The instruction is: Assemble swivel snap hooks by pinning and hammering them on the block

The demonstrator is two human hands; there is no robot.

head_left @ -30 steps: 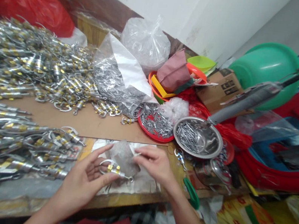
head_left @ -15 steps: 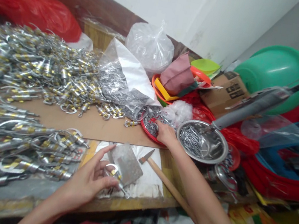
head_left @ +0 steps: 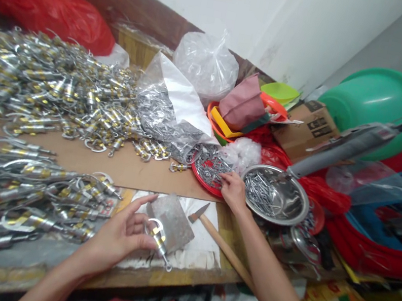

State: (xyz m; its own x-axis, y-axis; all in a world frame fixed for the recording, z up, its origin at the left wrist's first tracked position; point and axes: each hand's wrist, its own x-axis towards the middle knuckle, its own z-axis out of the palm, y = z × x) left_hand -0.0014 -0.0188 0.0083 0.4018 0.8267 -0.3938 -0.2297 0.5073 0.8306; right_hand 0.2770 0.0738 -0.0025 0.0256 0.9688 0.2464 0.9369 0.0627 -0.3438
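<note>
A small metal fitting (head_left: 159, 238) with a curved hook, yellow bands and a ring end rests between thumb and fingers of my left hand (head_left: 126, 230), in front of a grey metal block (head_left: 171, 222). My right hand (head_left: 233, 191) is at the right edge of a red tray (head_left: 213, 189) of small metal parts, fingertips pinched together; what they hold, if anything, is too small to name. A hammer (head_left: 225, 247) with a wooden handle lies on white paper beside the block, under my right forearm.
Piles of similar fittings (head_left: 53, 90) cover the left side. A steel bowl (head_left: 292, 207) of pins stands right of the red tray. Behind are clear plastic bags (head_left: 205, 64), a cardboard box (head_left: 304, 129) and a green basin (head_left: 377, 108). A grey metal arm (head_left: 343, 148) reaches over the bowl.
My right hand has drawn back from the parts to the tray's right edge. My left hand has turned the fitting slightly, showing more of it. The view has shifted a little.
</note>
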